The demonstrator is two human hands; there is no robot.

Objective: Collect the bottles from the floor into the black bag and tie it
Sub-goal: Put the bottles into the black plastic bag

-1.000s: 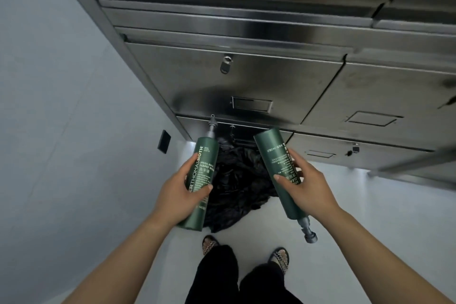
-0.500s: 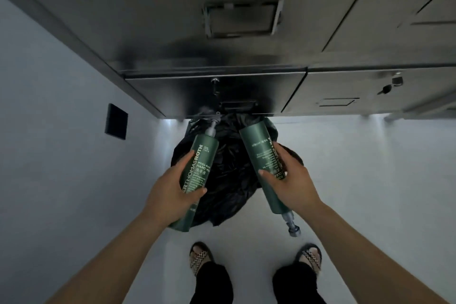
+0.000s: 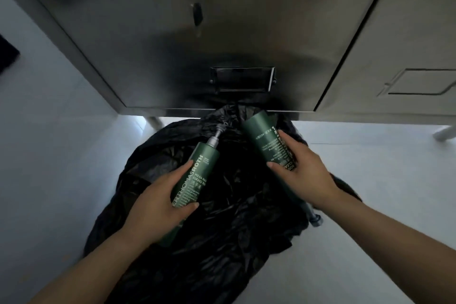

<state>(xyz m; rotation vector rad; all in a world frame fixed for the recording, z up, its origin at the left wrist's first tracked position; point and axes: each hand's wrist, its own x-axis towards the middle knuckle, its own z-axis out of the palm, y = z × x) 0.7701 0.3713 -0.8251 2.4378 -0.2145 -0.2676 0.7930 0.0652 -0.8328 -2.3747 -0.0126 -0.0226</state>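
A crumpled black bag (image 3: 232,205) lies on the pale floor just below me, in front of a steel cabinet. My left hand (image 3: 158,205) grips a dark green pump bottle (image 3: 197,175) with white lettering, its pump pointing away from me. My right hand (image 3: 303,170) grips a second green bottle (image 3: 264,138) the other way round, base away and pump (image 3: 314,218) toward me. Both bottles hover over the bag.
A steel cabinet (image 3: 222,32) with a lock and a label holder overhangs the far side of the bag. A pale wall (image 3: 37,155) with a dark plate runs along the left. Cabinet legs (image 3: 444,132) stand on the floor to the right.
My view has dropped and closed in on the bag, which now fills the space under my hands. Both hands still hold their bottles, now lower and directly over the bag.
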